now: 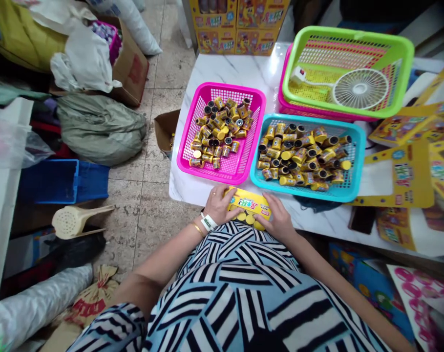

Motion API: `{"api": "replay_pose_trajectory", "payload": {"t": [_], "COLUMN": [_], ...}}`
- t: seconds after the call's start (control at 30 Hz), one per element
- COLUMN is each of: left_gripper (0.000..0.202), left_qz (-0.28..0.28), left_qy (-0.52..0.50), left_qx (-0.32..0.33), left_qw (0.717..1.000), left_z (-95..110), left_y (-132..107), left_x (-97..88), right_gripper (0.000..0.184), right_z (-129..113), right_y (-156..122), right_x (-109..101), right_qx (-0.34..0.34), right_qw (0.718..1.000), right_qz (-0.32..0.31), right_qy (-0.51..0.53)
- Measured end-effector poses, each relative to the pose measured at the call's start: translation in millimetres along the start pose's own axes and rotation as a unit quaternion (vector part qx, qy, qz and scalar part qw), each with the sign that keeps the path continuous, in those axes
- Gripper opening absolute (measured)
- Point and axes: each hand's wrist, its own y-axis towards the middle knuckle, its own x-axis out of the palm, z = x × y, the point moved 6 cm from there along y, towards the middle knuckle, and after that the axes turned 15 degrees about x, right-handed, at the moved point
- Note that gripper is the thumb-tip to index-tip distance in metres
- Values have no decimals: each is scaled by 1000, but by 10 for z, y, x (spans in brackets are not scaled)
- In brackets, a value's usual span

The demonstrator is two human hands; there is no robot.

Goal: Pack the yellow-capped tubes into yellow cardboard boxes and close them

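Note:
Close to my body, at the table's front edge, is a yellow printed box point(248, 200) with round yellow tops showing in its window. My left hand point(219, 205) grips its left end, thumb across the front. Around the right end closes my right hand point(279, 217). Just beyond the box stand a pink basket point(185, 151) and a turquoise basket point(358, 166). Both hold many small yellow cylinders with black or yellow ends, such as those in the pink basket point(222, 132) and those in the turquoise one point(298, 155).
Behind the turquoise basket is a green basket point(405, 68) with a white fan point(361, 88), stacked over a pink one. Packed yellow boxes point(236, 27) stand at the back. Flattened yellow cartons point(408, 176) and a dark phone point(363, 220) lie right. A cream stool point(70, 222) stands left.

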Motion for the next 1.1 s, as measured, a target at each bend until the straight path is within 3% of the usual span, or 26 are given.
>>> {"api": "replay_pose_trajectory", "payload": {"t": [0.07, 0.17, 0.27, 0.4, 0.6, 0.73, 0.9, 1.1], "left_gripper": [57, 44, 41, 47, 66, 65, 53, 57], "left_qz": [36, 118, 158, 90, 98, 41, -117, -160], "left_qy": [-38, -79, -118, -162, -172, -141, -23, 19], "left_qx": [-20, -101, -178, -180, -211, -156, -67, -3], "left_qw": [998, 985, 964, 966, 957, 977, 991, 987], "left_z": [-1, -65, -168, -220, -237, -181, -69, 127], "left_y": [-3, -83, -200, -218, -199, -81, 141, 342], "left_x": [-52, -211, -324, -261, -186, -235, -190, -87], "right_gripper": [70, 65, 65, 67, 70, 63, 61, 59], "right_z": [-53, -114, -114, -72, -149, -195, -130, -148], "right_y": [21, 43, 33, -13, -66, -72, -42, -71], "right_x": [-9, -31, -6, 31, 12, -3, -23, -65], "right_qx": [15, 43, 59, 56, 61, 59, 71, 84], "right_qw": [1000, 998, 997, 998, 996, 993, 993, 993], "right_qz": [23, 54, 41, 14, 59, 91, 79, 55], "right_qy": [5, 11, 15, 23, 39, 57, 49, 58]}}
